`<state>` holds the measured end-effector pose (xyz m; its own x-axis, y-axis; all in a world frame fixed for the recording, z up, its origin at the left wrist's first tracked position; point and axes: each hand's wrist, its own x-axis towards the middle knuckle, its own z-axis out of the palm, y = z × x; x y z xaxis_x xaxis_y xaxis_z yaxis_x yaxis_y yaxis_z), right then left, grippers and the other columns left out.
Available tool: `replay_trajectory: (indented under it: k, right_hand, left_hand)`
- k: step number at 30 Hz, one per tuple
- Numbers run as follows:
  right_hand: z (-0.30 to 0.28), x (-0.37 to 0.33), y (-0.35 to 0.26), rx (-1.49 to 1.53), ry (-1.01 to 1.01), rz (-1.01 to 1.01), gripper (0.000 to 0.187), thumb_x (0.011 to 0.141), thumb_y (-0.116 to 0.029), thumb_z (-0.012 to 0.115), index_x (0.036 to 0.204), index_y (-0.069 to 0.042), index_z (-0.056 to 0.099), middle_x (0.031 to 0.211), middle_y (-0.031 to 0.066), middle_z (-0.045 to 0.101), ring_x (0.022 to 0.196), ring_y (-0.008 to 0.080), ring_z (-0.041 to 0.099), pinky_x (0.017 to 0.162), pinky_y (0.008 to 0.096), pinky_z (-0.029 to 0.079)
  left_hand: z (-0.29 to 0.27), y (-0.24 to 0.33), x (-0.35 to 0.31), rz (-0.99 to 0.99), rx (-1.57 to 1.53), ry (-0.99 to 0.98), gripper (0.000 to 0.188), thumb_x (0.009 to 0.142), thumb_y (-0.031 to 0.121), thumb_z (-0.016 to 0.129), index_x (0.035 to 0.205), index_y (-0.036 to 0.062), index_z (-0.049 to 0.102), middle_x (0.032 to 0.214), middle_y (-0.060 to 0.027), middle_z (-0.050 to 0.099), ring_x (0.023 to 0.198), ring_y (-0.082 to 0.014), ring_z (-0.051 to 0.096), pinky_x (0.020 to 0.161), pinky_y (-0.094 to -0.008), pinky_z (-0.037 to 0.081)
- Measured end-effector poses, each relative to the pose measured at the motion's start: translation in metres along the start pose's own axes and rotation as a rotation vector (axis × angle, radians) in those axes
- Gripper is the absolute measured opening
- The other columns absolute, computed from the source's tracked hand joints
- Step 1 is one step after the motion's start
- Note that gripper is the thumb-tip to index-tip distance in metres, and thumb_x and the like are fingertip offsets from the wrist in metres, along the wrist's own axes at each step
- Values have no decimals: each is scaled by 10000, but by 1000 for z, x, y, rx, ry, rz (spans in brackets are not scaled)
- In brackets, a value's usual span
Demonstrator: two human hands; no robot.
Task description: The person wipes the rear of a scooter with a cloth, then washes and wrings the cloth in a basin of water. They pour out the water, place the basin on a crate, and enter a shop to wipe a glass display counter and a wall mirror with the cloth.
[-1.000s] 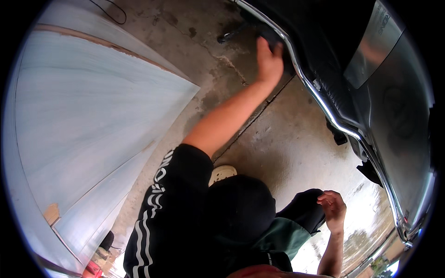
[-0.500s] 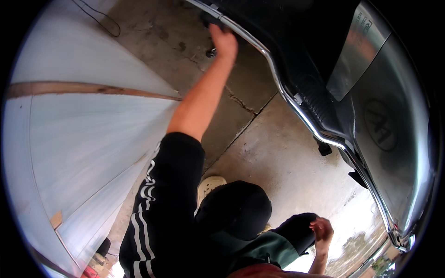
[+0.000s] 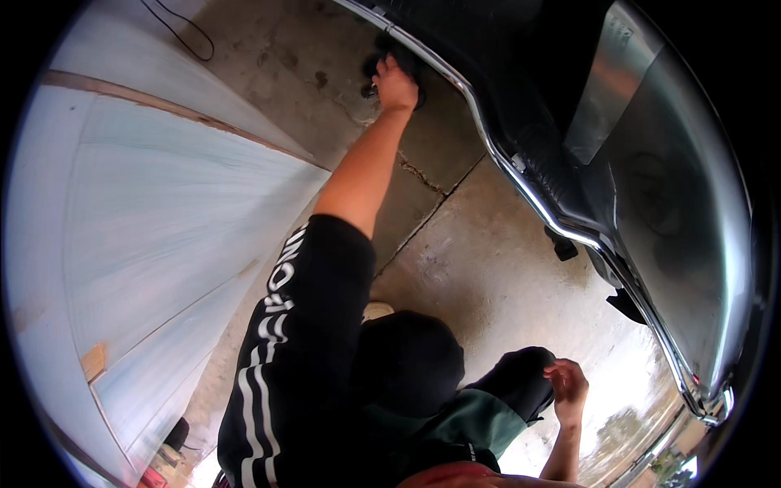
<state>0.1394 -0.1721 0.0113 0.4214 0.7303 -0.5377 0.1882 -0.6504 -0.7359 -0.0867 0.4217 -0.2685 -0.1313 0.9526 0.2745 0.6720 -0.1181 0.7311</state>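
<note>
My left hand (image 3: 396, 85) reaches far forward along a bare arm, below the chrome rail of a silver-and-black vehicle. Its fingers curl over a black, rounded object (image 3: 389, 55) low by the floor; its exact kind is too dark to tell. A small shiny piece (image 3: 369, 89) shows beside the fingers. My right hand (image 3: 569, 389) hangs beside my bent knee (image 3: 521, 376), with fingers loosely bent, slightly apart and nothing visible in them. The chrome rail (image 3: 486, 140) runs along the vehicle's edge, untouched by the right hand.
Pale wooden panels (image 3: 163, 195) with a brown batten (image 3: 154, 99) stand close on my left. The vehicle's silver panel (image 3: 683, 236) fills the right side. Cracked concrete (image 3: 455, 244) lies between them. A dark cable (image 3: 199, 53) lies at the far left.
My left hand has turned and come slightly nearer, its fingers now over the black object. The view has shifted a little. My right hand stays beside the knee.
</note>
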Motion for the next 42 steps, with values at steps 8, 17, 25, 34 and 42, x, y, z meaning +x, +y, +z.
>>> replay_trajectory:
  k: [8, 17, 25, 34, 42]
  right_hand:
    - [9, -14, 1, 43, 27, 30, 198, 987, 33, 590, 1182, 14, 611, 957, 92, 712, 872, 157, 683, 831, 287, 555]
    - [-21, -45, -48, 59, 146, -63, 211, 979, 84, 547, 1178, 43, 601, 955, 117, 705, 868, 170, 681, 827, 293, 546]
    - [-29, -75, -30, 139, 175, 29, 218, 966, 87, 545, 1173, 48, 603, 950, 119, 716, 842, 178, 688, 819, 288, 547]
    - [-8, -43, -55, 188, 11, -87, 206, 962, 129, 579, 1141, 39, 625, 1016, 101, 725, 941, 170, 705, 876, 303, 565]
    - [-15, -50, 10, 270, 17, -24, 232, 964, 131, 553, 1164, 41, 629, 1023, 115, 721, 961, 175, 706, 883, 321, 578]
  left_hand:
    - [-50, 14, -10, 36, -70, -521, 575, 822, 248, 743, 1311, -25, 610, 1276, -311, 623, 1219, -478, 580, 1053, -465, 473]
    - [-36, 0, 125, -251, -576, 375, 514, 841, 40, 693, 1333, -28, 559, 1244, -272, 668, 1187, -436, 627, 1016, -460, 483]
    - [-17, -17, 97, -31, -629, 231, 482, 869, 7, 645, 1338, -24, 539, 1331, -248, 606, 1272, -397, 560, 1084, -412, 421]
    - [-84, 73, -70, 154, -461, -634, 495, 880, 26, 693, 1350, 4, 538, 1250, -265, 641, 1212, -415, 607, 1040, -427, 462]
    - [-69, 85, -124, -253, -1055, -353, 593, 941, -50, 652, 1488, 9, 429, 1441, -87, 555, 1316, -214, 513, 1139, -344, 363]
